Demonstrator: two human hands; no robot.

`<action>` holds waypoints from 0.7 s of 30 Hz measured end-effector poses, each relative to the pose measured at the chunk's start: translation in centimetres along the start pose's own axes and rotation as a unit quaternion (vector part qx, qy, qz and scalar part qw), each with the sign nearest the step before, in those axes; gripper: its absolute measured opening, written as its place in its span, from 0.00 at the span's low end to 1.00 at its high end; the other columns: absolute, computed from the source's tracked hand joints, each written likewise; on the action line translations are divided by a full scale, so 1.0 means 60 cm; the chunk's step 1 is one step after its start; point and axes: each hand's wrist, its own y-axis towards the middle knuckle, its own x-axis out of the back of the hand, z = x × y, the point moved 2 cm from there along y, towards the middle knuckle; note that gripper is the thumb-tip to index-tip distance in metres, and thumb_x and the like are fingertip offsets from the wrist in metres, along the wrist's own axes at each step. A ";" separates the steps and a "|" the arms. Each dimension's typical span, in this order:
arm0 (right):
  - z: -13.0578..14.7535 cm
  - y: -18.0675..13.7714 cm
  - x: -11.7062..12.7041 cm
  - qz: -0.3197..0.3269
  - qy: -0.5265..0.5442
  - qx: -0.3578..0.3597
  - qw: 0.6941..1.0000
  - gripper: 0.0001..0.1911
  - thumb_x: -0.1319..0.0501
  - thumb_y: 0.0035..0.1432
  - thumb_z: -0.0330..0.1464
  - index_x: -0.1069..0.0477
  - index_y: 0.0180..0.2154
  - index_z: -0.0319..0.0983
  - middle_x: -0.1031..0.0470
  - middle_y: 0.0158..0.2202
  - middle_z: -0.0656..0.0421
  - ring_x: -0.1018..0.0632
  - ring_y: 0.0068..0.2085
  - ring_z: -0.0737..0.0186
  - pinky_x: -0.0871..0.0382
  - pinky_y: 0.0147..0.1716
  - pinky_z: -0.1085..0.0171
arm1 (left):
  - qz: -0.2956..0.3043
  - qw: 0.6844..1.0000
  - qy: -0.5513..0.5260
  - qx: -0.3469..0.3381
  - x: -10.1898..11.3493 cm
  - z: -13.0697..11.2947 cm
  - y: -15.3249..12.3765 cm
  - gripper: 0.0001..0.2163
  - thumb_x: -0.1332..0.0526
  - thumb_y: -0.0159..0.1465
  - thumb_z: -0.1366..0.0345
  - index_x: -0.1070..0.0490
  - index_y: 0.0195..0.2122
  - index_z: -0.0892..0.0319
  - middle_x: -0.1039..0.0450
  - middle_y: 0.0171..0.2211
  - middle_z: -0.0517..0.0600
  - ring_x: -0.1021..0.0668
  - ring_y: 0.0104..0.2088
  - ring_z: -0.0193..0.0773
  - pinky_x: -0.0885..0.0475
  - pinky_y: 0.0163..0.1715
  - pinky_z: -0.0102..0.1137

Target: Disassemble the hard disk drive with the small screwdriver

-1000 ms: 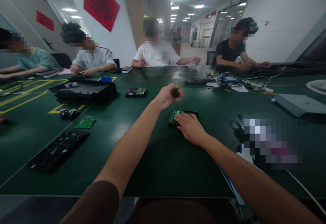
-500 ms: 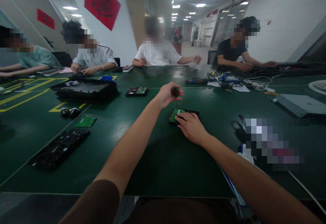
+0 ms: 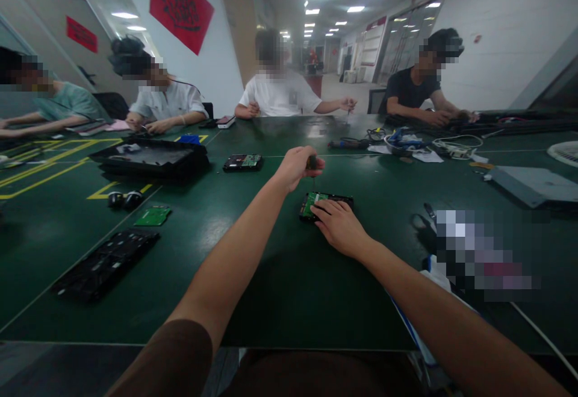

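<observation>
My left hand point(image 3: 298, 167) is closed round the dark handle of a screwdriver point(image 3: 312, 162), which stands upright with its thin shaft pointing down. Below it lies a hard drive point(image 3: 311, 203) with its green circuit board facing up. The shaft reaches down to the far edge of the drive; whether its tip sits in a screw is too small to tell. My right hand point(image 3: 339, 223) holds the drive against the table, fingers across its top and thumb along the near side, covering much of the right part of the board.
To the left are a loose green circuit board point(image 3: 153, 215), a black plastic part point(image 3: 106, 261), a black tray point(image 3: 149, 157) and another drive point(image 3: 242, 162). Tangled cables point(image 3: 400, 142) and a grey box point(image 3: 535, 185) lie to the right. Several people sit across the table point(image 3: 271, 300).
The fingers of my left hand have curled and turned slightly about the screwdriver handle. My right hand and the hard drive stay in place. The co-worker at right has moved their hands.
</observation>
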 end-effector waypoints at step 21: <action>0.000 -0.001 -0.007 -0.010 -0.008 -0.006 1.000 0.21 0.45 0.72 0.32 0.30 0.63 0.40 0.28 0.65 0.50 0.30 0.66 0.50 0.46 0.68 0.46 | -0.011 0.999 -0.032 0.019 0.002 -0.001 0.001 0.07 0.34 0.59 0.64 0.24 0.32 0.63 0.26 0.30 0.52 0.24 0.29 0.34 0.25 0.27 0.26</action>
